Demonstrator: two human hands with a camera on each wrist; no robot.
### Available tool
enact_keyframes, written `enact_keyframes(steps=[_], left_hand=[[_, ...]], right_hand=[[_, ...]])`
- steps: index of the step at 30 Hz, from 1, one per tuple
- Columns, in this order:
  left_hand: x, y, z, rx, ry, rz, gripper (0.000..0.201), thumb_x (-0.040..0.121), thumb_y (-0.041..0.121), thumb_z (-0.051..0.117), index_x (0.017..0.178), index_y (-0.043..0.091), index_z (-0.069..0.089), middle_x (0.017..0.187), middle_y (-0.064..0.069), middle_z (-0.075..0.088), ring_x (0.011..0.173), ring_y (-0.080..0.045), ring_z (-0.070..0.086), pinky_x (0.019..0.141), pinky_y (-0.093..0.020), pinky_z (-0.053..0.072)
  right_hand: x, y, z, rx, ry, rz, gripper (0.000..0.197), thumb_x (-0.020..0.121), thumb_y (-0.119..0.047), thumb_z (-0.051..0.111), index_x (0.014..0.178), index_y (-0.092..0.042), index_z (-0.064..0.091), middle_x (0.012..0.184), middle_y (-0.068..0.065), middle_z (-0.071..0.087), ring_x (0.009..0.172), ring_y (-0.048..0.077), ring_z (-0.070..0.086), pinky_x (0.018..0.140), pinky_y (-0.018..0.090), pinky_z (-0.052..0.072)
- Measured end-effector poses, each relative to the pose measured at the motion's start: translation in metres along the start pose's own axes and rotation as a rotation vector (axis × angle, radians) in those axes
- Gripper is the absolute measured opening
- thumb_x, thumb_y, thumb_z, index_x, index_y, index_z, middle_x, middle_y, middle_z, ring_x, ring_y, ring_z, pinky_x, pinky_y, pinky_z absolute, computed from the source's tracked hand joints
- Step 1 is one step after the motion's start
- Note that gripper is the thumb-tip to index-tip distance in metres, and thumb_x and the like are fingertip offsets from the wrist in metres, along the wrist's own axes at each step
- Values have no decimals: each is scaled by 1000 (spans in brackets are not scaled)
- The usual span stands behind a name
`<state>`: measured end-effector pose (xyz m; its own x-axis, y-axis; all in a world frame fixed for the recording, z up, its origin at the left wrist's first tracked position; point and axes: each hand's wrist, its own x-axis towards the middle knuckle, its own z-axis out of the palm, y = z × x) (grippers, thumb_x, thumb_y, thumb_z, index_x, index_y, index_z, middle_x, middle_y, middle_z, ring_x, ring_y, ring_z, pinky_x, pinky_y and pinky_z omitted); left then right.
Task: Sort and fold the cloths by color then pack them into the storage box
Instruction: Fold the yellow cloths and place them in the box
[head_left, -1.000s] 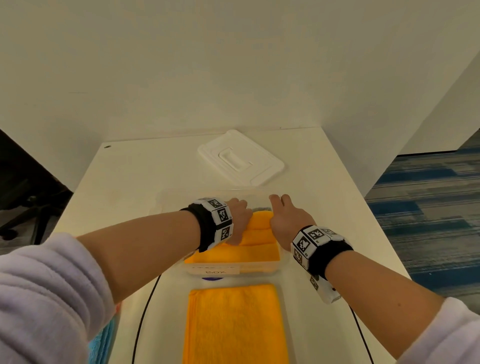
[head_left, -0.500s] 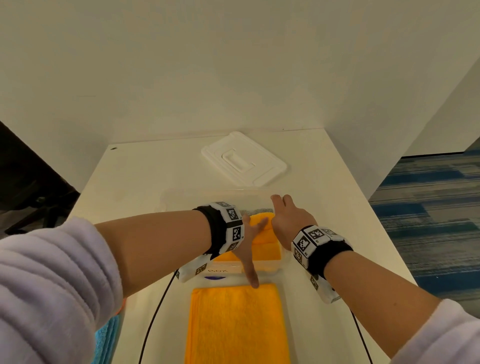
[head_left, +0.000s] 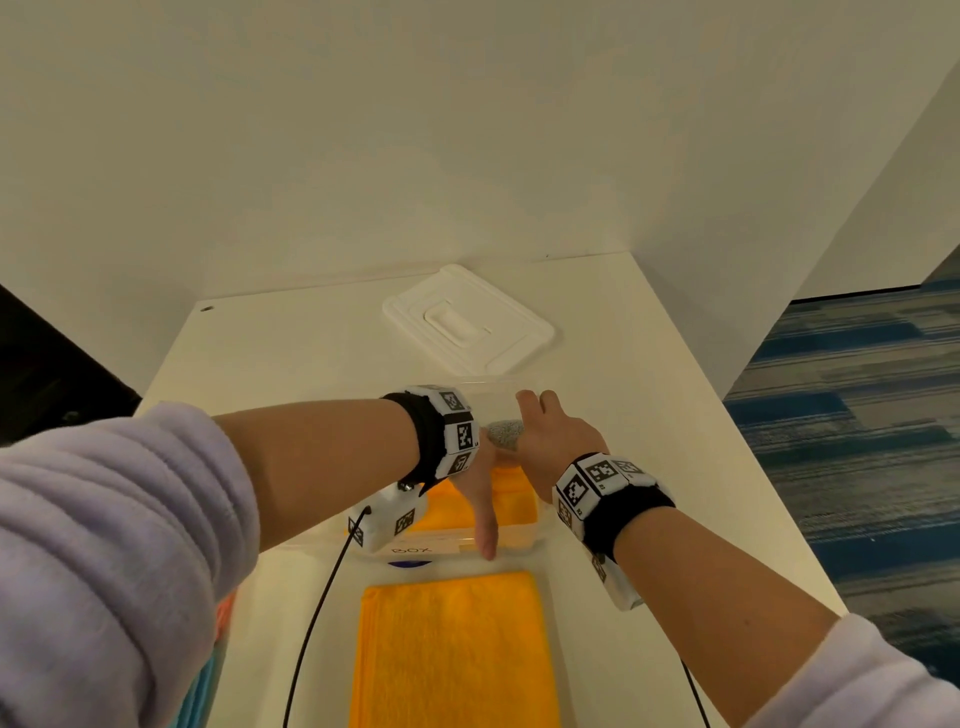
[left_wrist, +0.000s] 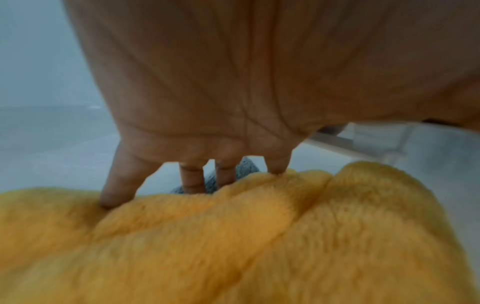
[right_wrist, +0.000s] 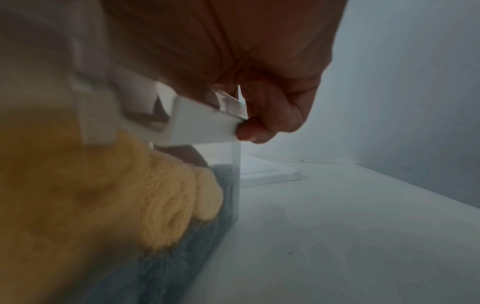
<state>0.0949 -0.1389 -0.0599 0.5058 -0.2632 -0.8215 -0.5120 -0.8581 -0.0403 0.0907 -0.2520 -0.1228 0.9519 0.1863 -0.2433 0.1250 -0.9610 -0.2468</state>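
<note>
With the clear plastic storage box sitting uncovered mid-table, packing looks to be the step in hand. Inside, a folded fluffy orange cloth lying over a grey cloth. Left hand reaching down into the box, fingers straight and spread, tips pressing the orange pile at its far edge, gripping nothing. Right hand curled over the box's right rim, thumb tucked under the lip, clamping the wall to steady it. Just in front of the box, a second folded orange cloth flat on the table, not yet packed. Judged next: lift the left hand clear, take that cloth by its folded edges so the layers hold together, lay it square on the orange one, keeping the box braced. White rectangular plastic lid resting apart behind the box. Smooth white tabletop set into a corner of plain cream walls; blue-and-grey striped carpet off to the right; teal and coral fabric edges low at the left; thin black cables trailing from the wrist bands.
</note>
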Motion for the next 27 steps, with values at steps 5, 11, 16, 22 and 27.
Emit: enact_keyframes(steps=[5, 11, 16, 22, 27], left_hand=[[-3, -19, 13, -128, 65, -28, 126, 55, 68, 77, 150, 35, 1, 157, -1, 18, 141, -25, 26, 114, -43, 27], [-16, -55, 24, -9, -8, -147, 131, 48, 70, 79, 145, 50, -8, 153, 0, 12, 139, -32, 24, 109, -52, 32], [-13, -66, 36, -52, -77, -199, 140, 51, 63, 83, 142, 48, -22, 157, -1, 1, 142, -33, 21, 110, -48, 33], [-7, -70, 40, -155, -72, -151, 138, 54, 56, 85, 149, 33, -12, 159, -1, 9, 143, -28, 22, 114, -44, 29], [-6, -74, 46, -230, -51, -132, 131, 55, 54, 85, 150, 35, -3, 157, 1, 18, 140, -27, 29, 110, -42, 35]], right_hand=[[0, -1, 0, -5, 10, 1, 53, 92, -6, 36, 141, -17, 21, 133, 9, 34, 93, 35, 59, 68, 38, 43], [-1, -1, 0, 1, 29, -14, 51, 93, -5, 32, 142, -16, 21, 133, 10, 36, 88, 35, 59, 65, 36, 40], [-1, 0, 0, 1, 20, -13, 52, 92, -4, 33, 141, -17, 21, 131, 9, 36, 83, 34, 58, 63, 36, 41], [1, 1, 1, -4, 15, -6, 52, 93, -5, 32, 142, -18, 20, 134, 8, 35, 86, 34, 59, 65, 36, 41], [2, 1, 3, -10, 7, 4, 52, 94, -6, 31, 143, -18, 18, 136, 9, 34, 89, 34, 59, 66, 36, 42]])
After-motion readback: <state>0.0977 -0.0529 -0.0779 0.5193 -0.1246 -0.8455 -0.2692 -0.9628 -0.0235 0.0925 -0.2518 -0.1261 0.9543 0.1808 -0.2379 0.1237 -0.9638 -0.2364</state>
